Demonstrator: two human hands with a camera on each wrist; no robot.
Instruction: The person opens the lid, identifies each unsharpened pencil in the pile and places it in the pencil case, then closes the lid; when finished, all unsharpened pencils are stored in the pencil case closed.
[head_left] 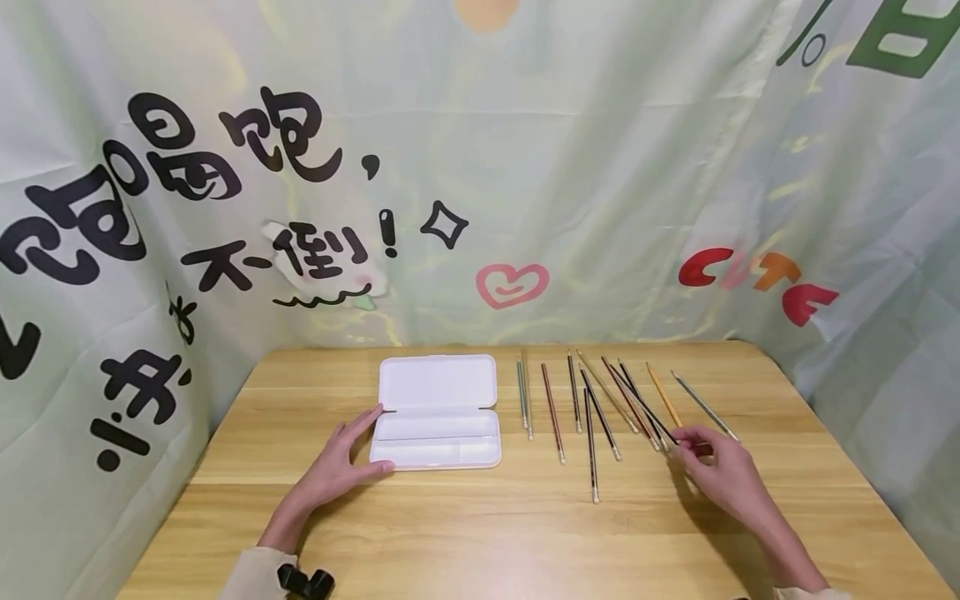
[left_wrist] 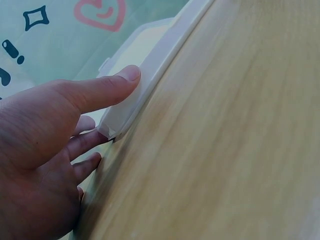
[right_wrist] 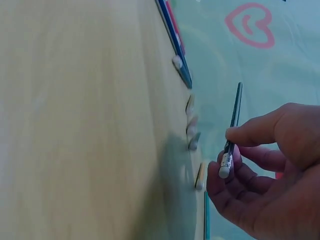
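Note:
A white pencil case (head_left: 435,454) lies on the table with its lid (head_left: 438,383) folded back. My left hand (head_left: 341,467) rests at its left side, fingers spread. The left thumb (left_wrist: 112,90) lies straight along the near rim, and the other fingers reach the left end. My right hand (head_left: 716,467) pinches a dark pencil (right_wrist: 236,112) between thumb and fingers near its white eraser end. That pencil is raised, its eraser toward me. Close under it lie other pencils, among them a dark red one (head_left: 626,400) and a yellow-orange one (head_left: 663,396).
Several pencils lie in a loose row right of the case, including a red one (head_left: 552,412), a black one (head_left: 591,450) and a green one (head_left: 521,392). A grey-green pencil (head_left: 705,407) lies furthest right. A printed cloth (head_left: 600,208) hangs behind the wooden table (head_left: 465,533).

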